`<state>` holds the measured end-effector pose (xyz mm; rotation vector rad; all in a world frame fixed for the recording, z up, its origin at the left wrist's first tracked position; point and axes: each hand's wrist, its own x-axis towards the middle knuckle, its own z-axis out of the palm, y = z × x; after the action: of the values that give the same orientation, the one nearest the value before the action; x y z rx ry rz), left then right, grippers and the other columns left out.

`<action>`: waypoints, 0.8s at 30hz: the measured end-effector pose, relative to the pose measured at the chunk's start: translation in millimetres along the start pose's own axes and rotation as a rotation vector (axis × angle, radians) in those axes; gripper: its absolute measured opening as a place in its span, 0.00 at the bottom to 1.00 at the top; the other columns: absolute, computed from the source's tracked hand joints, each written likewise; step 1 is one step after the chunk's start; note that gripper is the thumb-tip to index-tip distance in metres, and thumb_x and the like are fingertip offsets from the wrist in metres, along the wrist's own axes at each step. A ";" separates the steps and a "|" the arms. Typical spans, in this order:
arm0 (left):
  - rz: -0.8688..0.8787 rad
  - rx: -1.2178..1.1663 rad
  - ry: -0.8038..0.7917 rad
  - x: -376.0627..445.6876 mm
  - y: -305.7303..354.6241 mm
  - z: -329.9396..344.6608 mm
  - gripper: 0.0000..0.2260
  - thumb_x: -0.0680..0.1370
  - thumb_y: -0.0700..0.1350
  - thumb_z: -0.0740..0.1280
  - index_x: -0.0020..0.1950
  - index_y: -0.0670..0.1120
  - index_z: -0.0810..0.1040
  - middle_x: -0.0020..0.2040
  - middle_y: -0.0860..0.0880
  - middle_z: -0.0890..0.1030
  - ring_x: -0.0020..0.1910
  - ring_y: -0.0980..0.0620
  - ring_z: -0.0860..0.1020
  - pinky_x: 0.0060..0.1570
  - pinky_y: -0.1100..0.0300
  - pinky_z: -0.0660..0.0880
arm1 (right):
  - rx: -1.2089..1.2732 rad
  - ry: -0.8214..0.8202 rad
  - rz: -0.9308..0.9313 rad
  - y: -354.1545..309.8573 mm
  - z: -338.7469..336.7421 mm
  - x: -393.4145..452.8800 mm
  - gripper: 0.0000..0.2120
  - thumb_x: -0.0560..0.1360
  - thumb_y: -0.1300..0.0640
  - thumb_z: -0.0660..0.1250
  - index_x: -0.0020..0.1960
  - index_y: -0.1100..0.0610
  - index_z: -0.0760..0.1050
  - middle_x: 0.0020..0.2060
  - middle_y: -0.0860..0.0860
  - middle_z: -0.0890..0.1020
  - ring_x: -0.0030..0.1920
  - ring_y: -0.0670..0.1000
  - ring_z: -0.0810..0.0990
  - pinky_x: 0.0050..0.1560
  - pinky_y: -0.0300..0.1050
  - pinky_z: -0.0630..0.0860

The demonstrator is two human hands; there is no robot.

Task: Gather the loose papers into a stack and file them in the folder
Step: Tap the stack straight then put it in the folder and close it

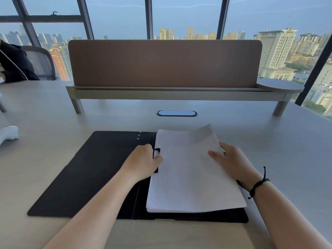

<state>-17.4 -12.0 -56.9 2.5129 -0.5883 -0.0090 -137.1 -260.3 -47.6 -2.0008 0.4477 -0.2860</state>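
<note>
— Nearest the lens? Two bare forearms, reaching up from the bottom edge onto the pale surface (53, 112).

— And the left hand (143, 159)?
— Curled at the left edge of the paper stack (190, 169), fingers closed around a small black clip part (156, 151) by the spine. Exact hold hard to tell, partly hidden by the knuckles.

— The right hand (231, 162)?
— Gripping the right edge of the stack, thumb (214, 154) laid flat on top, fingers tucked behind the sheets. Black cord bracelet (258, 185) around that wrist.

— Whereabouts of the papers?
— Lying on the right half of the open black folder (86, 177), far corner lifted and curling off the surface. Near edge squared up, many sheets thick. Left flap of the folder flat and bare, three small pale dots (138, 136) near its top by the spine.

— Farther out?
— Oval cable grommet (177, 113) just beyond the folder. Then a raised shelf on round legs carrying a brown divider panel (165, 62), with a round grey disc (280, 85) at its right end. White object (8, 134) at the far left edge, unclear. Dark chair (38, 61) with dark cloth behind that. Tall windows and city towers beyond.
</note>
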 end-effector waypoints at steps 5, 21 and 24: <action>-0.012 -0.077 -0.036 3.5 -6.2 -1.8 0.15 0.77 0.51 0.62 0.35 0.43 0.68 0.31 0.43 0.78 0.26 0.49 0.70 0.29 0.55 0.68 | -0.128 0.089 -0.007 4.2 -3.8 1.5 0.19 0.74 0.42 0.65 0.48 0.57 0.83 0.40 0.65 0.85 0.38 0.67 0.83 0.34 0.54 0.77; -0.051 -0.075 0.113 -13.5 -1.7 4.5 0.19 0.75 0.59 0.68 0.45 0.43 0.77 0.36 0.48 0.81 0.34 0.47 0.78 0.36 0.52 0.76 | -0.609 0.258 0.094 -2.5 -1.0 -10.2 0.21 0.78 0.44 0.63 0.62 0.58 0.76 0.50 0.57 0.84 0.53 0.61 0.81 0.45 0.49 0.73; -0.072 -0.209 0.111 -25.3 -7.4 -5.7 0.16 0.76 0.60 0.68 0.51 0.48 0.80 0.43 0.54 0.83 0.43 0.58 0.80 0.41 0.62 0.76 | -0.688 0.267 0.044 -7.5 -1.2 -26.0 0.24 0.78 0.43 0.62 0.71 0.52 0.71 0.60 0.55 0.79 0.59 0.61 0.79 0.49 0.51 0.74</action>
<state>-36.5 6.9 -58.8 2.3129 -0.4287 0.0398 -159.6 -247.0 -40.6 -2.6271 0.8444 -0.4125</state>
